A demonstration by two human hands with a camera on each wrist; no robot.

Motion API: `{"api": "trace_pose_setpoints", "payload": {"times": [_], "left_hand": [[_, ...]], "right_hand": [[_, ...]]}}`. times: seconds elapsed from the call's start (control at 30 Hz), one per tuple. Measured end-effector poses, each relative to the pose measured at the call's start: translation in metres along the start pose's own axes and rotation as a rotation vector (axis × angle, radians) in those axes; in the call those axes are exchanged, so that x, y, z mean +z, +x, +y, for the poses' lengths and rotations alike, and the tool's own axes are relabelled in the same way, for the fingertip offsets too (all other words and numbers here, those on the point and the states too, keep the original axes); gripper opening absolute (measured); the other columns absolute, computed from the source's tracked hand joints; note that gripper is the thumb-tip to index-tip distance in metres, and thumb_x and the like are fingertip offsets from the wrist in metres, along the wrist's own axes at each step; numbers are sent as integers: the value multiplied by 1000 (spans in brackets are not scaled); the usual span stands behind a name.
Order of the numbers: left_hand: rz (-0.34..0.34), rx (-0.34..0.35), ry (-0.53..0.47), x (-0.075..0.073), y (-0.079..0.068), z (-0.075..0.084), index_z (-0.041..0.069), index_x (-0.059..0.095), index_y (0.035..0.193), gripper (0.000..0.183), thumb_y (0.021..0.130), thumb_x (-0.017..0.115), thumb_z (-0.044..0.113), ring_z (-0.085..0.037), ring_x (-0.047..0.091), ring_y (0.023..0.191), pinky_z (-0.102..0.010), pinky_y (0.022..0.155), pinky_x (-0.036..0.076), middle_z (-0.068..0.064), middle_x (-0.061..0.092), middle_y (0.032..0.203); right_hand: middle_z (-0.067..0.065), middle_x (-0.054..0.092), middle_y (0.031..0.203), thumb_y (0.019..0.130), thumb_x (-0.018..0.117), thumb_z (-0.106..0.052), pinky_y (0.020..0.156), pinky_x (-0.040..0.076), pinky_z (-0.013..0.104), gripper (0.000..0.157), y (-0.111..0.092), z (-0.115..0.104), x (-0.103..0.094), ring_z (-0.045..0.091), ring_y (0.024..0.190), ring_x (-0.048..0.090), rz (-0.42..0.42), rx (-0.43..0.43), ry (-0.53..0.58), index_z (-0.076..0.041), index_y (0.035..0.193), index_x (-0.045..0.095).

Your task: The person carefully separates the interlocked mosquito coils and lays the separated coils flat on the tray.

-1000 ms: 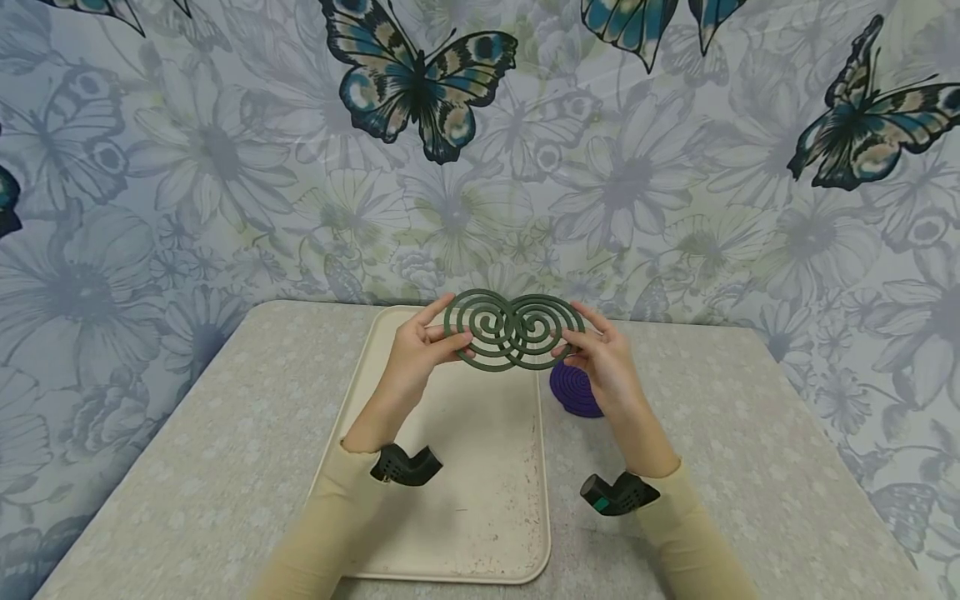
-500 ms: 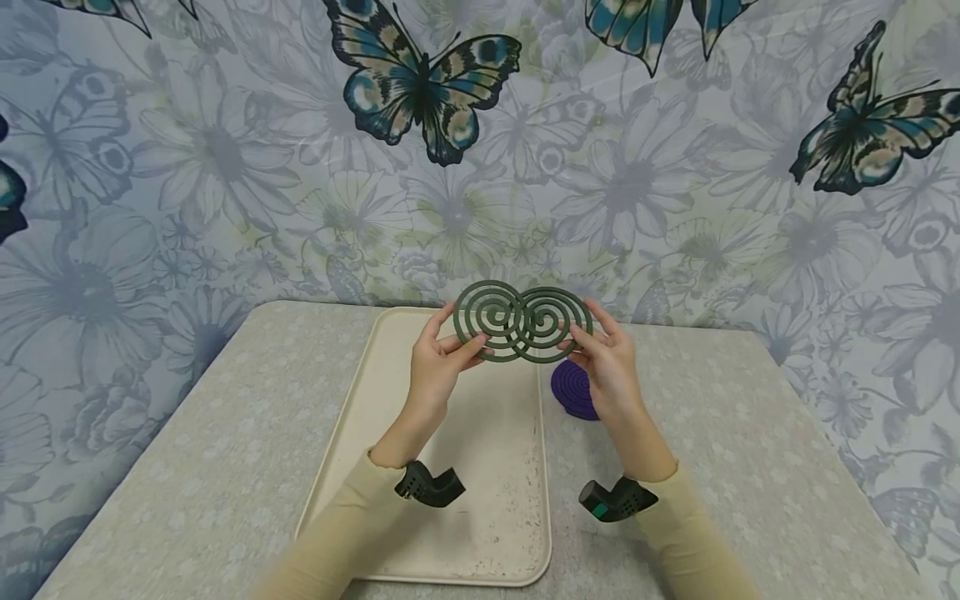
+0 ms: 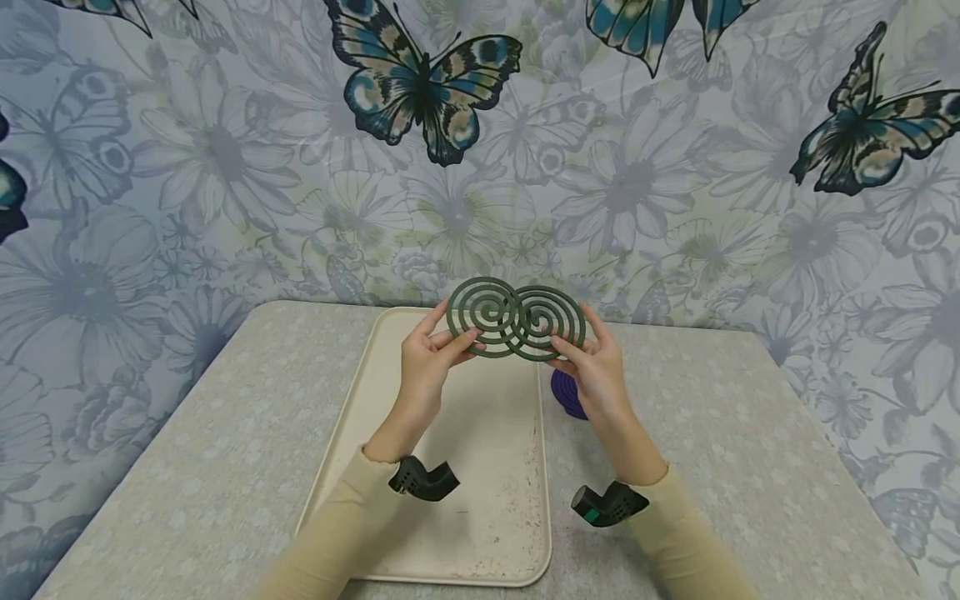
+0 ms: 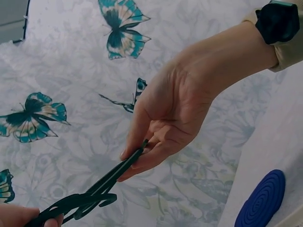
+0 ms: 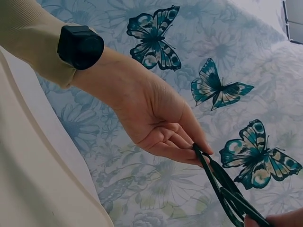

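Note:
Two green mosquito coils (image 3: 486,315) overlap side by side, their rings passing through each other at the middle. They are held up over the far end of a cream tray, spiral faces toward me. My left hand (image 3: 424,360) pinches the left coil at its outer edge, thumb in front and fingers behind. At the opposite edge my right hand (image 3: 602,371) grips the right coil the same way, its thumb across the lower rings. Seen edge-on in the right wrist view, the coils (image 5: 227,196) splay slightly apart between both hands. Fingers behind the coils are partly hidden.
The cream tray (image 3: 480,467) lies lengthwise on the pale patterned tabletop (image 3: 210,433), under the left arm. Purple coils (image 3: 567,395) lie right of the tray, partly covered by the right hand. A butterfly-print backdrop (image 3: 480,208) hangs behind the table.
The coils rose and shifted right, then moved slightly back left with both hands. They face me a little more than a second ago. The right thumb has slid inward over its coil.

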State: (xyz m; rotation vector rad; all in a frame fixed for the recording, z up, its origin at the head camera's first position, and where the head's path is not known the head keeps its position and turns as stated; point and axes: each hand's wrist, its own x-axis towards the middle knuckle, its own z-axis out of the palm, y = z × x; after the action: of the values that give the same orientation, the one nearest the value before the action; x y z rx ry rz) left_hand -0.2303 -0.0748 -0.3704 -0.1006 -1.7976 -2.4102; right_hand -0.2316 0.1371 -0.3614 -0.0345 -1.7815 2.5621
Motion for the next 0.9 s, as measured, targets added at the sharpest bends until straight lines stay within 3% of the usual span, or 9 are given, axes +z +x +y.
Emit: {"api": "trace_pose_setpoints", "payload": {"times": [0.1, 0.33, 0.63, 0.9], "left_hand": [[-27, -43, 2, -7, 4, 5, 12, 38, 146, 65, 88, 65, 3, -7, 71, 69, -23, 74, 59, 9, 74, 81], [-67, -140, 24, -23, 14, 16, 12, 38, 146, 60, 92, 61, 5, -5, 68, 69, -17, 71, 57, 12, 72, 75], [-32, -105, 17, -37, 21, 19, 7, 42, 143, 52, 94, 58, 5, -2, 65, 67, -15, 71, 55, 14, 72, 76], [-74, -117, 1, -44, 26, 15, 5, 38, 145, 54, 94, 56, 4, -1, 66, 69, -16, 73, 55, 14, 72, 77]], "right_hand": [[-6, 67, 74, 89, 54, 11, 65, 59, 21, 75, 3, -3, -4, 6, 68, 69, -41, 1, -9, -11, 152, 20], [-5, 71, 83, 90, 52, 12, 62, 58, 19, 75, 5, -12, -15, 6, 72, 70, -141, 24, -33, -9, 153, 17], [-6, 71, 81, 91, 54, 10, 64, 58, 20, 72, 7, -19, -22, 6, 73, 69, -148, 28, -71, -9, 152, 21], [-4, 72, 87, 90, 54, 10, 66, 58, 20, 72, 8, -18, -23, 7, 78, 71, -112, 44, -31, -10, 152, 23]]}}
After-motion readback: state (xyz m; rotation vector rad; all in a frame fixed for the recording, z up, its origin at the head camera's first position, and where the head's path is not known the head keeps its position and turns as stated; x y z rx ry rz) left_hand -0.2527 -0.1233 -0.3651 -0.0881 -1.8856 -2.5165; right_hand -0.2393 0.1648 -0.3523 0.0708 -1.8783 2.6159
